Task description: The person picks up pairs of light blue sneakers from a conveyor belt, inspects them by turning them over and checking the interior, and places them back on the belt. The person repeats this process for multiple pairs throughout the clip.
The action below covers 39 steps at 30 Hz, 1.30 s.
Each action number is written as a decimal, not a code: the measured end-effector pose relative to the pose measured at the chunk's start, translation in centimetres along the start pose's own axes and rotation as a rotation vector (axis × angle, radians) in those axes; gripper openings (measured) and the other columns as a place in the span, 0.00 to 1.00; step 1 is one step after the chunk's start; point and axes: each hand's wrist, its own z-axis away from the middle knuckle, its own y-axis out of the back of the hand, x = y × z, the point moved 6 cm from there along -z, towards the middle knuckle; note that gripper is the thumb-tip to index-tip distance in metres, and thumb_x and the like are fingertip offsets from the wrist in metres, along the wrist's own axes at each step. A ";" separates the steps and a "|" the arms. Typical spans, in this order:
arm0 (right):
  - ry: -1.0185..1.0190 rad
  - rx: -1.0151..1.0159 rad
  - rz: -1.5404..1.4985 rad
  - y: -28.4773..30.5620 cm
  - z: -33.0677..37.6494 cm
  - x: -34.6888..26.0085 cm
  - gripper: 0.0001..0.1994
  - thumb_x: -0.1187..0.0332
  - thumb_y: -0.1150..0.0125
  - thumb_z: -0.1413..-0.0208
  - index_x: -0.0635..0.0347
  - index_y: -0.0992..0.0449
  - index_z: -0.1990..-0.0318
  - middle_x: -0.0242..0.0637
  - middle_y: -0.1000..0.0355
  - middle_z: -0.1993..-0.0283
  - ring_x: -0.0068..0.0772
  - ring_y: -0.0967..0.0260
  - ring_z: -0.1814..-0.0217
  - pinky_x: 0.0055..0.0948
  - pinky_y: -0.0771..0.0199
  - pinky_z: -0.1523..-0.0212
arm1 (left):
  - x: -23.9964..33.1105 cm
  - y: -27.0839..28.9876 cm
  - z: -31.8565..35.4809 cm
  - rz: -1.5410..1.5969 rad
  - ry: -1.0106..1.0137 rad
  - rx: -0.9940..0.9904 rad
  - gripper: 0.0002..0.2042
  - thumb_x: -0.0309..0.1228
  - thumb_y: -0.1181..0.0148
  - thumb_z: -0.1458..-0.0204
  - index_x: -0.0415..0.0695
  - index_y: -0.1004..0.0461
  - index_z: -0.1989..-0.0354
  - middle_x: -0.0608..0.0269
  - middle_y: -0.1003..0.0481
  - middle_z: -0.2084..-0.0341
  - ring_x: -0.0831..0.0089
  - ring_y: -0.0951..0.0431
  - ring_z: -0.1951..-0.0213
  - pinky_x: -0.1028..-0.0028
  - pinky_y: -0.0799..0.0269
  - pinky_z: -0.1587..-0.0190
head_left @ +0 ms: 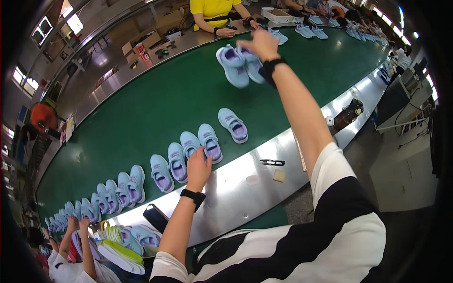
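Note:
My right hand (265, 45) is stretched out over the green belt, its fingers closed on a pair of light blue sneakers (232, 70) with lilac linings. The pair hangs above the belt, toes toward me. At the near edge, my left hand (199, 168) has its fingers bent at the heel end of a light blue sneaker (188, 139) in the row, which it partly covers. Just right of that hand stands another sneaker (206, 134), close to the thumb. A single sneaker (232, 124) lies apart, farther right. Left of my hand stand two more sneakers, one of them (161, 171) slightly apart.
Along the belt's metal edge lie black thread snips (272, 162), a pale block (279, 176) and a dark phone (155, 217). A co-worker's hands (84, 224) reach the row at left. Across the belt a person in yellow (212, 12) works. A dark bottle (348, 114) stands right.

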 end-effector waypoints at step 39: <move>0.375 -0.245 -0.987 6.6 42.7 -11.0 0.32 0.77 0.41 0.60 0.52 0.28 0.40 0.45 0.40 0.44 0.44 0.40 0.43 0.36 0.36 0.46 | 7.5 21.3 18.8 0.133 0.058 0.369 0.29 0.18 0.33 0.64 0.54 0.25 0.49 0.49 0.40 0.45 0.51 0.36 0.43 0.62 0.39 0.41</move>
